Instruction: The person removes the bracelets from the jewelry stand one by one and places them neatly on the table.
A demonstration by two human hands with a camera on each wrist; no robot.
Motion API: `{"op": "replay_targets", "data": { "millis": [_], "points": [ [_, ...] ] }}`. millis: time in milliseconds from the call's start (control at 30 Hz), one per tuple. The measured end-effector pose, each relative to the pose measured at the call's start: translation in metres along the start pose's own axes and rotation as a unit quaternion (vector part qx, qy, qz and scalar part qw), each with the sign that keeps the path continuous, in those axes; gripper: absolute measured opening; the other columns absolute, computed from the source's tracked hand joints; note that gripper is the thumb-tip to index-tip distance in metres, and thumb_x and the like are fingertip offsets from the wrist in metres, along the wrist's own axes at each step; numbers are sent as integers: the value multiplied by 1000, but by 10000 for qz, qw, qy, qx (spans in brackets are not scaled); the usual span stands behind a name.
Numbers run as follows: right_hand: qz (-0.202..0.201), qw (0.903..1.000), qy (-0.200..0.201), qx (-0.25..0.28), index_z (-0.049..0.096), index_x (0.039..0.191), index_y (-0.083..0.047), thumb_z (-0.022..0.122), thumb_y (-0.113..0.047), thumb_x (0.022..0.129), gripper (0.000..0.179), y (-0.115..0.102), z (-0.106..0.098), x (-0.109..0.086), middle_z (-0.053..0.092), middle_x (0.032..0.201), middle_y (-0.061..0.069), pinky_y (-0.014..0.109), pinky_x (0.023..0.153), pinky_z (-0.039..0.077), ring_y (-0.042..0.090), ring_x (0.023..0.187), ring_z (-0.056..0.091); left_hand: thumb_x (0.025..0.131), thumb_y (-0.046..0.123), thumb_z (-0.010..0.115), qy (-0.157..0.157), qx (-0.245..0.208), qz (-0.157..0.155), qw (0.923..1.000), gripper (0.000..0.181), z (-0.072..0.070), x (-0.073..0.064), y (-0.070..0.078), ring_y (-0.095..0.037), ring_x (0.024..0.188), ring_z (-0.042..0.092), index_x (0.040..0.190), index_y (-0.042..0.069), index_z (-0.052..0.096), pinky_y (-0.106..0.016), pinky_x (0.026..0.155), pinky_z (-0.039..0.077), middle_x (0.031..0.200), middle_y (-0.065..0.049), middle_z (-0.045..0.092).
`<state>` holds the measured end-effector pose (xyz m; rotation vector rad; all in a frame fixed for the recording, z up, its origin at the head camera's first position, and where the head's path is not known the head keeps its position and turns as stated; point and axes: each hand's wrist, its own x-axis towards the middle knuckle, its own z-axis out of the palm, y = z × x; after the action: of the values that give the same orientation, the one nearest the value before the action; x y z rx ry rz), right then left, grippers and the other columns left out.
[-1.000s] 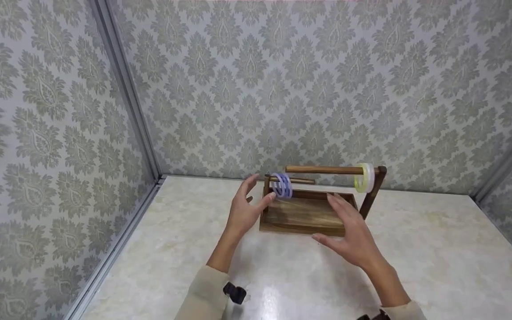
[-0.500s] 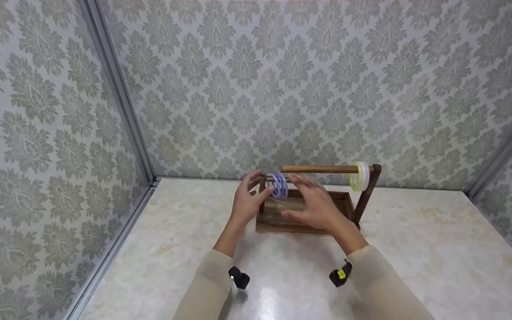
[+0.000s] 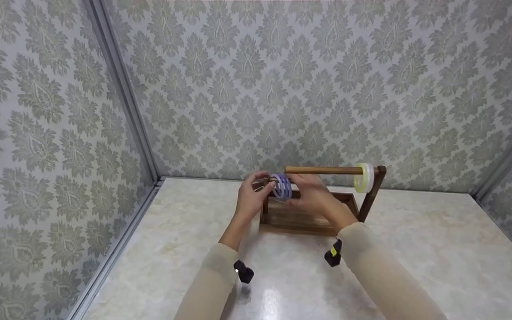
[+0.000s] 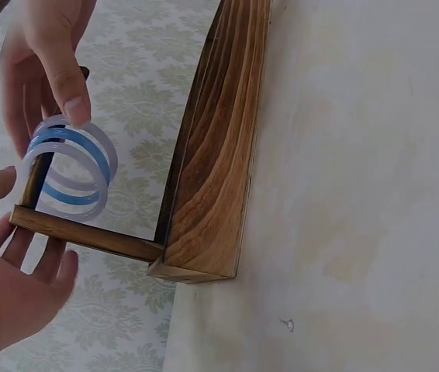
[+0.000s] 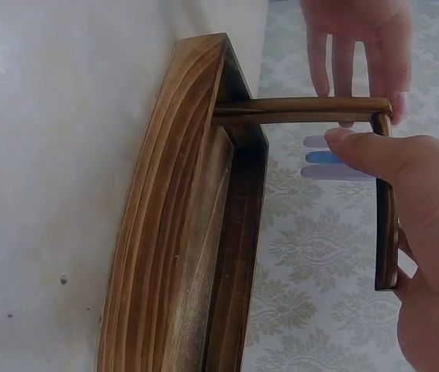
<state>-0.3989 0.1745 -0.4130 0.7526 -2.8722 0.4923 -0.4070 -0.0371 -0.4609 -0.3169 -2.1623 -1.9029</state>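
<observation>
Three bangles, two pale lavender and one blue point(image 4: 89, 143), hang on the short lower bar of a wooden bangle stand point(image 3: 298, 230). My right hand point(image 3: 313, 192) pinches the bangles from the right, its thumb point(image 5: 367, 151) on their rims and its fingers behind the bar. On the other side, my left hand point(image 3: 249, 195) is at the short upright post point(image 4: 88, 234); its fingertips reach behind the post, and its thumb lies near the end of the bar, apart from the fingers.
Yellow and white bangles point(image 3: 366, 178) hang on the stand's longer upper bar point(image 3: 322, 170), against the tall right post point(image 3: 372, 195). The stand's tray sits on a pale marbled table point(image 3: 185, 231) near the patterned back wall point(image 3: 256, 89).
My right hand has moved left from over the tray to the bangles on the lower bar and now pinches them. My left hand has come slightly closer to the short post.
</observation>
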Motion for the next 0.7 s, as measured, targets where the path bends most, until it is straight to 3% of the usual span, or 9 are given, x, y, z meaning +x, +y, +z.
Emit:
{"op": "replay_targets", "data": {
  "millis": [100,267,500,700],
  "points": [
    [55,9999,-93,41,40,163,-10,82,-33,95,83,1,1,2,46,163,15,59,124,28,43,149,39,100,23,77,144,12,-21,9999,39,2,2,-5,-28,121,66,134,7,67,-39,104,54,130,-8,67],
    [160,9995,-251,99,39,164,-11,81,-32,96,82,-1,1,6,44,164,15,59,124,26,42,151,37,101,24,76,345,72,39,9994,33,0,8,-9,-26,113,69,126,5,71,-38,95,58,121,-7,71],
    [104,9995,-194,222,43,161,-8,80,-29,98,76,0,1,9,49,160,17,58,121,33,42,147,43,102,27,75,214,207,-167,9994,25,-2,11,-6,-23,112,68,121,10,72,-39,94,58,117,-5,71],
    [366,9980,-217,476,45,160,-9,80,-28,97,75,5,0,9,50,159,18,58,120,36,42,147,42,102,27,74,143,361,-34,9992,23,0,14,-7,-26,114,68,120,11,73,-39,96,57,117,-6,71]
  ]
}}
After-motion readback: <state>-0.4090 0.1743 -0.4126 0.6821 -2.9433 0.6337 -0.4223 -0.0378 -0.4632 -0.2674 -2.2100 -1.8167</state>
